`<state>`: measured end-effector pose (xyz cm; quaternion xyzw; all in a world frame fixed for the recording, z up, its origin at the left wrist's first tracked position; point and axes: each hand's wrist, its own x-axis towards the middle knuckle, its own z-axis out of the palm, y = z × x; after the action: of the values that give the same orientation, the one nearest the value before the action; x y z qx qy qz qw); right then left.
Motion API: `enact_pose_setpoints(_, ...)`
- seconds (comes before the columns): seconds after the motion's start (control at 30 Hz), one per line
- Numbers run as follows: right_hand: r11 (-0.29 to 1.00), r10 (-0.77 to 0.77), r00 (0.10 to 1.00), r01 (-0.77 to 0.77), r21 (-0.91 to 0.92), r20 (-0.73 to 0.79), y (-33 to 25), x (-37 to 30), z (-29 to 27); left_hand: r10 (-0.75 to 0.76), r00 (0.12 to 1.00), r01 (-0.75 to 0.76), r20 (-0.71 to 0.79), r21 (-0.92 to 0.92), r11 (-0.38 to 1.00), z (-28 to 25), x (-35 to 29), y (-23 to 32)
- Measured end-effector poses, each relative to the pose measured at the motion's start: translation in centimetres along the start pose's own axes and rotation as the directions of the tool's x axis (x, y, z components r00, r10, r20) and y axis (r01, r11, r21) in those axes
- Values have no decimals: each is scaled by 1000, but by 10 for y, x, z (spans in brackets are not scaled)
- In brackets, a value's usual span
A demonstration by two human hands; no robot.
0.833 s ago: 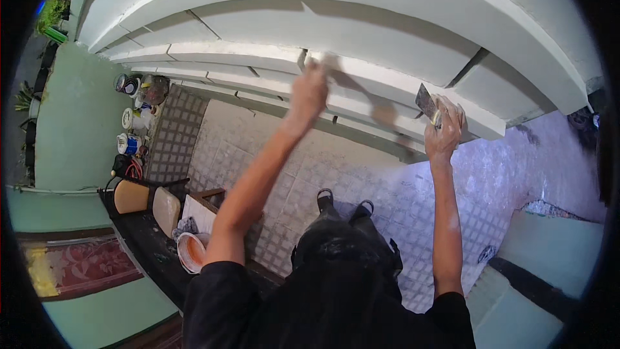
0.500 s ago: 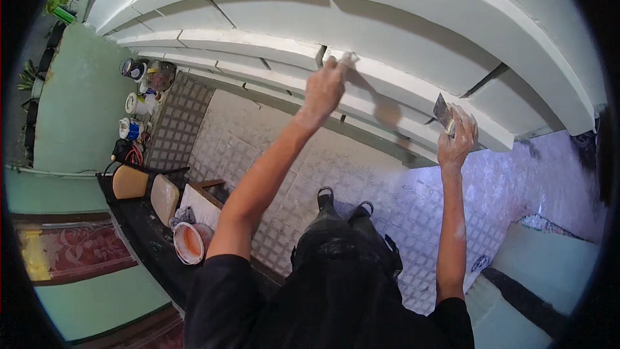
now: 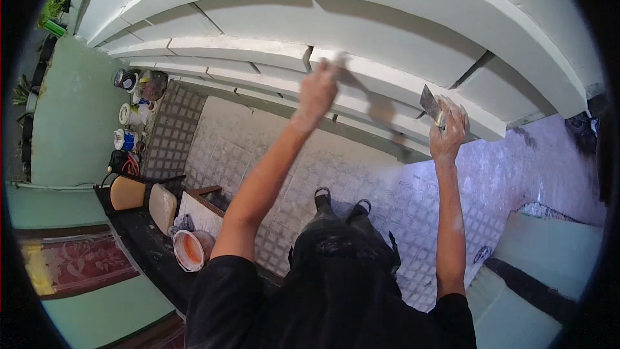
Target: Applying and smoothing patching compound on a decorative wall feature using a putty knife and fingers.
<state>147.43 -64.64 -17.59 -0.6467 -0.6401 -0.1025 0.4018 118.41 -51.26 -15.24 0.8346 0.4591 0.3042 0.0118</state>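
My left hand (image 3: 318, 94) is raised to a white wall ledge (image 3: 394, 76), just right of a dark gap in it. Its fingers are closed and smeared by motion. A small pale thing (image 3: 341, 60) shows at the fingertips, too blurred to name. Farther right, my right hand (image 3: 448, 130) is wrapped round a putty knife (image 3: 429, 103), its grey metal blade pointing up and left in front of the ledge. White dust marks both hands, and the left one casts a shadow on the ledges below it.
White wall panels (image 3: 361, 22) with dark joints curve across the top. A white bucket (image 3: 189, 250), orange inside, stands at the lower left near two chair seats (image 3: 163, 209). Several tubs (image 3: 129, 114) line the left wall. Dusty patterned tiles (image 3: 284, 184) lie below.
The whole view has shifted slightly. My left hand has slid a little right along the ledge, away from the gap. My right hand keeps its hold on the putty knife.
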Motion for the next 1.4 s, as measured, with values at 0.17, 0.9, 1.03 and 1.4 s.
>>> enact_pose_setpoints(0.17, 1000, 22, 999, -21, 16, -45, -6, 3, 3, -132, 991, 134, -24, 144, 980, -18, 3, -45)
enact_pose_setpoints(0.9, 1000, 29, 995, -28, 10, -95, 2, -5, 11, 124, 990, -136, -68, -207, 969, 35, 0, 73)
enact_pose_setpoints(1.03, 999, 12, 1000, -12, 34, -2, 0, -3, 6, -27, 996, 33, -87, 60, 998, 23, -4, 16)
enact_pose_setpoints(1.4, 998, -46, 986, 39, 48, 163, -94, 26, 53, -78, 990, 70, -118, -66, 995, -33, -8, -45)
